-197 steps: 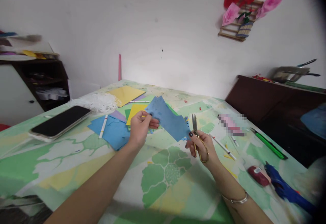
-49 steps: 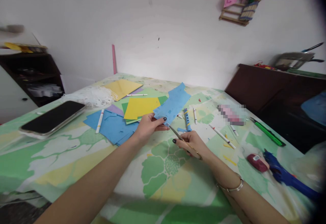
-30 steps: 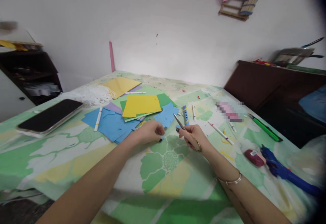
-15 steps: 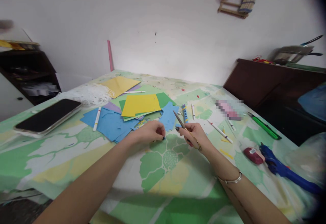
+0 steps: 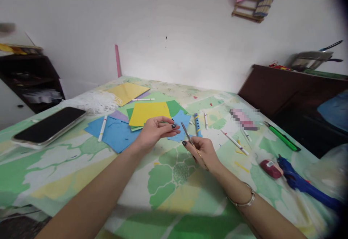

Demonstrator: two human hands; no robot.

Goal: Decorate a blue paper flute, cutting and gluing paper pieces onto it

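Observation:
My right hand is wrapped round a pair of scissors, whose slim blades point up and to the left, close together. Just left of the tips is my left hand, its thumb and fingertips drawn together over the work. Whatever they pinch is tiny and blends with the blue paper behind, so I cannot make it out. Beyond the fingers lies a cut blue sheet. Close by is a yellow sheet on green paper, with larger blue sheets to its left.
A phone lies at the left, near white string. A blue dotted roll and several markers lie on the right, with a green cutter, a dark red object and a blue glue gun.
My left hand has risen from the tablecloth, away from me, with its fingers lengthening towards the scissor tips. My right hand and the scissors have shifted slightly left and towards me.

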